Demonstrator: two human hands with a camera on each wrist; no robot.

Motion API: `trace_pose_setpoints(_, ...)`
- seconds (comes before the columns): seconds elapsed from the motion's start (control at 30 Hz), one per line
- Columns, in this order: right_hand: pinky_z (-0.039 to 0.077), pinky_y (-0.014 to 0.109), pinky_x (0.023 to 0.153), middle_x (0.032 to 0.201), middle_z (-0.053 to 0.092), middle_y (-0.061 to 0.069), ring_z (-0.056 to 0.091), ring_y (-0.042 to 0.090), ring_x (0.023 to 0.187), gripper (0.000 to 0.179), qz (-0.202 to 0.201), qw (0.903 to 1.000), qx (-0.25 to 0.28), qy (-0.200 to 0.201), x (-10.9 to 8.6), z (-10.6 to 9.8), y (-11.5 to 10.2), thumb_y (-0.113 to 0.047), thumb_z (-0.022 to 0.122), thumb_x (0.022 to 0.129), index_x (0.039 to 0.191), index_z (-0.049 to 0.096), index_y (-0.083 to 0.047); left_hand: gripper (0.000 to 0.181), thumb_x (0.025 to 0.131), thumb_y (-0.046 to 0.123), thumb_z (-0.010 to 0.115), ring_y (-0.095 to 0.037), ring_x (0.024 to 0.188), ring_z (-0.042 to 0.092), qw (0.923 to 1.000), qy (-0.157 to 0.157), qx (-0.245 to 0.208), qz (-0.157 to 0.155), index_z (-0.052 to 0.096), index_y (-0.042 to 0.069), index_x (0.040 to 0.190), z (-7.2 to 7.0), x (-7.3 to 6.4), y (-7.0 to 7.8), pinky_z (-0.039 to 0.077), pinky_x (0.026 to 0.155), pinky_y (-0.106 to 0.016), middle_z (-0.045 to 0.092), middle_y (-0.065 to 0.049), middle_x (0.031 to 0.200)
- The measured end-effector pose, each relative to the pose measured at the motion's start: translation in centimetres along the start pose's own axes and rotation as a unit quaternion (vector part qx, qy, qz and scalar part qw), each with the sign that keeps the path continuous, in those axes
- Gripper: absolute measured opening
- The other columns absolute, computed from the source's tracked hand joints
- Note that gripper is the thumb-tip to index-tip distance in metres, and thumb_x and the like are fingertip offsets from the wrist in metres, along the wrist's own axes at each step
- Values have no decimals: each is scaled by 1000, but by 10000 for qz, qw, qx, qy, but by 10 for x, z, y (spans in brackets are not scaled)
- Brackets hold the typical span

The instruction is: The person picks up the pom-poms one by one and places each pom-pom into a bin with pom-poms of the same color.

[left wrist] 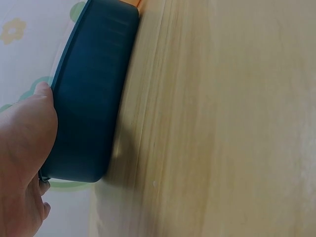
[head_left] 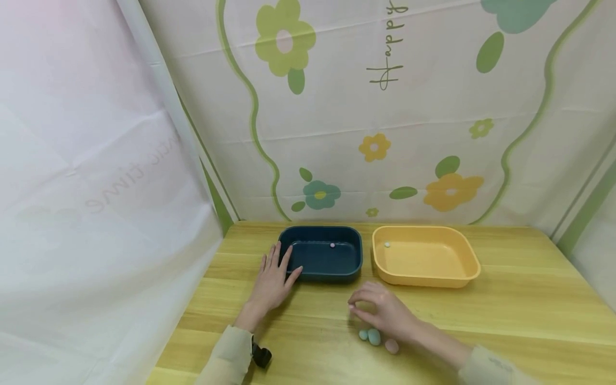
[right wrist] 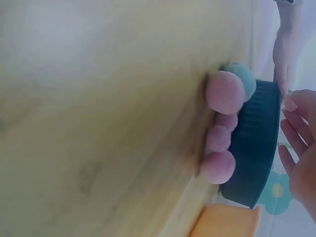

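Note:
My left hand rests at the near left corner of a dark blue tray, fingers straight and spread over its left rim. The thumb lies along the front rim in the left wrist view. A tiny pink pom-pom lies inside this tray. My right hand is raised in front of the trays, thumb and forefinger pinching a tiny pink pom-pom. Below it on the table are mint pom-poms and a pink pom-pom. More pink pom-poms appear in the right wrist view.
To the right of the blue tray stands a yellow tray, with a tiny mint pom-pom in its far left corner. Both trays stand near the back edge of the wooden table. A flower-printed white cloth hangs behind.

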State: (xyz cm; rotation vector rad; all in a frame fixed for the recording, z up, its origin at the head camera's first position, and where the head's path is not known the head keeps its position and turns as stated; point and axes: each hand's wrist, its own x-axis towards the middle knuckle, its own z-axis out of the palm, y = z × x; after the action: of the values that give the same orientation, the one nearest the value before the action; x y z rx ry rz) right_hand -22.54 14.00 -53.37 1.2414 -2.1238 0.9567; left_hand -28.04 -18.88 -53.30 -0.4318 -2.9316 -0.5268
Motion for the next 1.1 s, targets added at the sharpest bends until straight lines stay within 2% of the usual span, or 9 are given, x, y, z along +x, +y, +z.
trace_pose_setpoints(0.17,60,26,93,100,80,-6,72,14,97,29,68,9999,-107,43,7,-2,0,1,93,79,100,81,-15,77,115,56,47,-45,173,13,10000,-7,33,4,27,13,176,-1,1,0,17,139,-67,12,-25,184)
trace_pose_setpoints(0.4,61,30,90,100,79,-7,71,13,97,26,298,9995,-120,75,13,-4,1,1,92,80,99,80,-13,78,115,57,47,-45,173,13,10000,2,47,4,28,13,176,-2,2,-1,17,139,-67,12,-25,184)
trace_pose_setpoints(0.5,61,28,91,100,79,-5,71,13,97,27,257,9995,-107,161,16,-4,2,1,92,79,99,80,-13,77,115,57,47,-45,173,14,10000,-6,62,14,28,13,176,-1,2,-2,17,139,-67,13,-25,184)
trace_pose_setpoints(0.7,54,15,97,98,79,-2,72,16,95,33,98,9990,-101,425,22,-5,8,7,93,75,98,79,-12,77,115,59,45,-45,172,14,9999,-34,94,44,28,14,176,1,2,-3,18,138,-68,13,-25,184)
trace_pose_setpoints(0.77,54,16,97,98,79,-3,72,16,94,34,89,9987,-162,483,24,-6,10,7,93,74,98,79,-12,77,115,58,45,-46,172,14,10000,-33,75,51,28,14,176,2,1,-3,18,138,-68,12,-25,184)
trace_pose_setpoints(0.87,58,23,94,98,79,-3,71,15,94,33,117,9984,-234,502,27,-7,14,7,93,75,98,79,-11,78,115,58,45,-45,172,14,10000,-21,48,57,27,13,176,2,1,-3,18,138,-67,12,-25,184)
trace_pose_setpoints(1.1,62,42,86,96,79,-2,71,16,92,19,250,9978,-431,447,37,-7,25,1,90,86,97,79,-10,82,115,57,46,-44,173,14,10000,-20,54,34,23,6,176,1,0,-2,18,139,-65,11,-24,184)
